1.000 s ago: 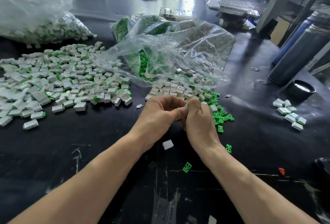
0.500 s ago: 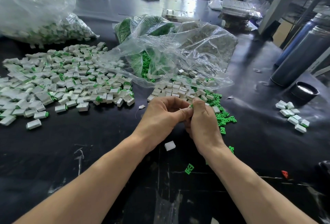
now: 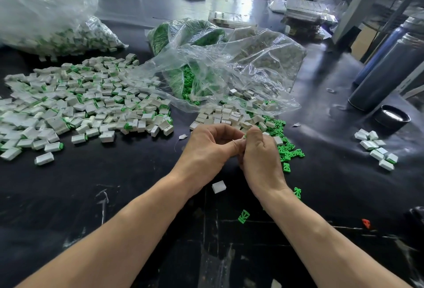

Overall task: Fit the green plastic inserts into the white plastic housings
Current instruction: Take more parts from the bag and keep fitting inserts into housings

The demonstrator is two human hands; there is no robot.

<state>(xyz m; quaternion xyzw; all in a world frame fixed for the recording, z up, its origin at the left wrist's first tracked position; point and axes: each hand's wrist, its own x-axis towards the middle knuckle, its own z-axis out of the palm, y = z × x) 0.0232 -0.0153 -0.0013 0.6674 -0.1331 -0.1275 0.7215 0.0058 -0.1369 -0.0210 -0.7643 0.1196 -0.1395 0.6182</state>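
From the head view, your left hand (image 3: 210, 150) and right hand (image 3: 261, 157) meet with fingers curled around a small piece, mostly hidden, a green sliver showing. Loose green plastic inserts (image 3: 286, 150) lie just right of them on the black table (image 3: 114, 184), white plastic housings (image 3: 229, 113) just beyond.

Two bare forearms, left hand (image 3: 207, 150) and right hand (image 3: 261, 161) (gloveless, ringless).
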